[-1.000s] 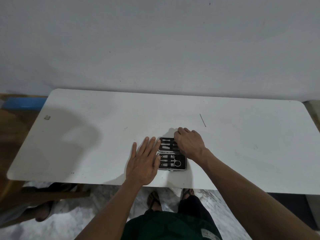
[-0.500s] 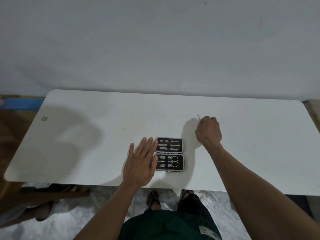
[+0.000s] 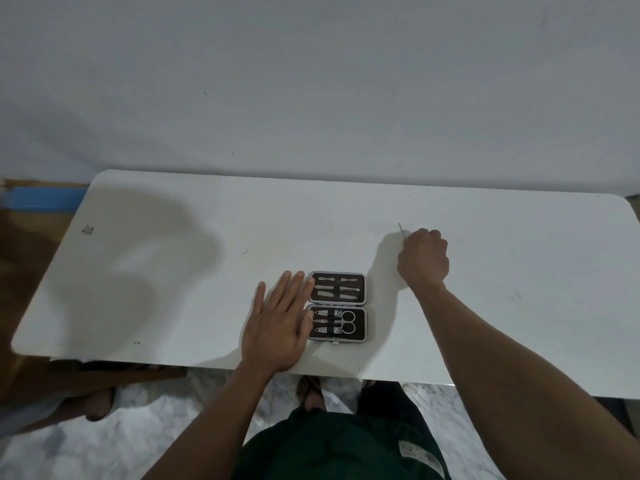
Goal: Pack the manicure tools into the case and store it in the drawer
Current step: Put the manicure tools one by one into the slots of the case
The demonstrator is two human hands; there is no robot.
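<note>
Head view: open dark case (image 3: 337, 306) holds silver tools; left hand (image 3: 278, 327) flat beside it, right hand (image 3: 422, 259) pinches thin pin (image 3: 401, 229).

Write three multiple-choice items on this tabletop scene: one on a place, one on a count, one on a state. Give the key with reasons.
1. Where does the left hand lie?
A. Flat beside the case's left edge
B. On the thin tool
C. Under the table

2. How many halves of the open case show tools?
A. None
B. One
C. Two

3. What is the state of the right hand?
A. Flat and spread
B. Fingers curled at the thin tool
C. Inside the case

Key: 1 A, its straight fingers rest on the table against the case's left side. 2 C, the far and near halves both hold metal tools. 3 B, the fingers curl where the thin tool's end pokes out.
</note>
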